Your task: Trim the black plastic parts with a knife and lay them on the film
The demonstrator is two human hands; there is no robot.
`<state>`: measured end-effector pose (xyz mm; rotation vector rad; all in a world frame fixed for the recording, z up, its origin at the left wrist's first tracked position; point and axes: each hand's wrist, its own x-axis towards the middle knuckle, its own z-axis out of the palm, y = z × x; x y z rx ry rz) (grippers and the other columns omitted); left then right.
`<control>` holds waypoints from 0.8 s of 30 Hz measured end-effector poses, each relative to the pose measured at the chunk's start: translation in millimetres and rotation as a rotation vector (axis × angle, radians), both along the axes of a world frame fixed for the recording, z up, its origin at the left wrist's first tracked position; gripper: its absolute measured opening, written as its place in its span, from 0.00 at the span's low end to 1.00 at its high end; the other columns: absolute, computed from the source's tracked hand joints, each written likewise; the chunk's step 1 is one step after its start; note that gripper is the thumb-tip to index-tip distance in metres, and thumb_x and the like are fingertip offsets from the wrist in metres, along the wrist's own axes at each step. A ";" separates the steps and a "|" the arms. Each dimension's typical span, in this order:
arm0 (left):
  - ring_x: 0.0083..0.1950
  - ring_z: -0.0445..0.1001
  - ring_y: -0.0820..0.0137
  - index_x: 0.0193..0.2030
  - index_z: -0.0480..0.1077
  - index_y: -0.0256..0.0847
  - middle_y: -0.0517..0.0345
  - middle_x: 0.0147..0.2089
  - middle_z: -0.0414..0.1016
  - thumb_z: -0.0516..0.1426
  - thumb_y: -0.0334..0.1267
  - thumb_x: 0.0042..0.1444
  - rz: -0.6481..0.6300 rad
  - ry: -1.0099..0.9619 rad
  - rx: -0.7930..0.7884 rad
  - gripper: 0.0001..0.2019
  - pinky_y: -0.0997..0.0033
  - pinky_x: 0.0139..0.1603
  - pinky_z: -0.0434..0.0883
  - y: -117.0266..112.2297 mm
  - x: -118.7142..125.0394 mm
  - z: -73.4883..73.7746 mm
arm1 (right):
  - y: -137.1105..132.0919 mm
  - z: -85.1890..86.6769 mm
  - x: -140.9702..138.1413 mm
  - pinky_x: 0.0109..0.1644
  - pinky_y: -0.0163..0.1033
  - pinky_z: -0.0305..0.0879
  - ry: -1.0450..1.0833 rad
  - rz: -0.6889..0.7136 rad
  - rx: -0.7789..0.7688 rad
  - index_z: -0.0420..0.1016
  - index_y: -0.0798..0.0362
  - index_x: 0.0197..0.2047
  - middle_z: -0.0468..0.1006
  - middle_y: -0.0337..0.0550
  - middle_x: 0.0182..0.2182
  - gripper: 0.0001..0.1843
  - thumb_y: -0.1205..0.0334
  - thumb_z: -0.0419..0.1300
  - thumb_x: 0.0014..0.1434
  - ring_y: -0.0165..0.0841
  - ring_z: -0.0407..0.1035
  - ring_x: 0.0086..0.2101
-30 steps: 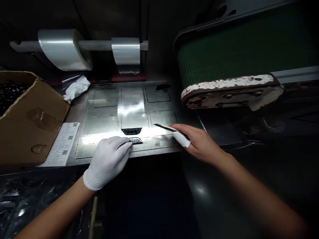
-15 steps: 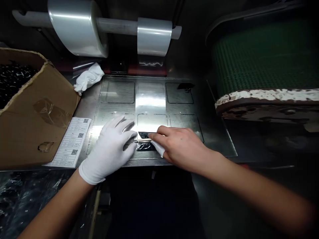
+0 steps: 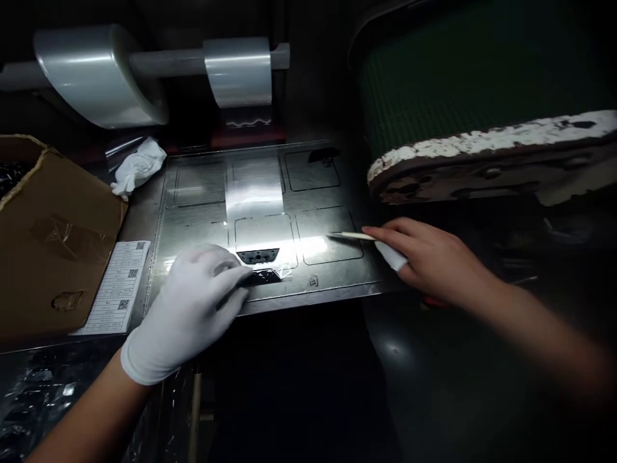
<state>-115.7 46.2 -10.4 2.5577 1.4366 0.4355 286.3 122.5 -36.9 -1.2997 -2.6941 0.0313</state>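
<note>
My left hand (image 3: 193, 308), in a white glove, has its thumb and finger closed on the left end of a glossy black part (image 3: 267, 276) at the plate's near edge. Just beyond it lies a matte black trapezoid part (image 3: 259, 256) with small holes. My bare right hand (image 3: 424, 257) is off to the right, its fingers wrapped round a slim pale-handled tool (image 3: 354, 236) with a narrow dark tip pointing left. A white cloth (image 3: 391, 256) is tucked in the same hand. Under the parts is a metal plate (image 3: 193, 225) marked with rounded rectangles.
Two rolls of clear film, one wide (image 3: 81, 71) and one narrow (image 3: 238, 71), hang on a bar. A cardboard box (image 3: 72, 238), printed label sheets (image 3: 116, 289) and a crumpled white cloth (image 3: 137, 167) are at left. A green ribbed machine part (image 3: 434, 90) overhangs the right.
My right hand has moved right with the tool, away from the black parts. My left fingers have closed on the glossy part. The view has shifted to the right.
</note>
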 end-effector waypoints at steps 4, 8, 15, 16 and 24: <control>0.48 0.75 0.52 0.58 0.75 0.37 0.46 0.46 0.79 0.54 0.31 0.69 -0.068 0.291 0.038 0.14 0.48 0.47 0.74 1.7 23.5 2.5 | 11.8 -26.4 -22.7 0.56 0.53 0.73 0.141 -0.108 0.068 0.75 0.57 0.66 0.77 0.55 0.55 0.40 0.80 0.55 0.49 0.51 0.71 0.53; 0.43 0.76 0.53 0.48 0.77 0.36 0.48 0.40 0.79 0.54 0.25 0.66 -0.011 0.297 0.102 0.11 0.48 0.43 0.75 0.5 26.5 -6.9 | -9.1 -28.9 -30.1 0.59 0.59 0.71 0.413 -0.162 0.138 0.76 0.62 0.63 0.76 0.59 0.54 0.30 0.75 0.57 0.58 0.53 0.70 0.53; 0.70 0.66 0.46 0.51 0.75 0.47 0.46 0.68 0.66 0.63 0.20 0.57 0.185 -0.250 0.353 0.19 0.33 0.65 0.71 -66.1 28.3 -32.0 | -141.0 -43.6 -111.9 0.41 0.41 0.74 1.229 -0.151 -0.889 0.73 0.48 0.57 0.80 0.47 0.46 0.14 0.55 0.59 0.72 0.36 0.77 0.40; 0.72 0.62 0.44 0.51 0.76 0.49 0.47 0.70 0.63 0.64 0.20 0.56 0.225 -0.269 0.392 0.21 0.31 0.66 0.70 -78.3 30.8 -37.2 | -154.8 -47.5 -133.1 0.35 0.38 0.73 1.296 -0.123 -1.176 0.71 0.49 0.57 0.80 0.48 0.45 0.18 0.49 0.59 0.71 0.34 0.76 0.36; 0.62 0.76 0.59 0.65 0.73 0.53 0.50 0.64 0.74 0.61 0.27 0.62 0.800 -0.899 -0.096 0.26 0.52 0.64 0.76 -165.5 29.6 -61.7 | -176.1 -67.6 -198.1 0.32 0.34 0.74 1.036 -0.221 -1.397 0.76 0.51 0.42 0.79 0.40 0.29 0.23 0.45 0.75 0.53 0.34 0.75 0.29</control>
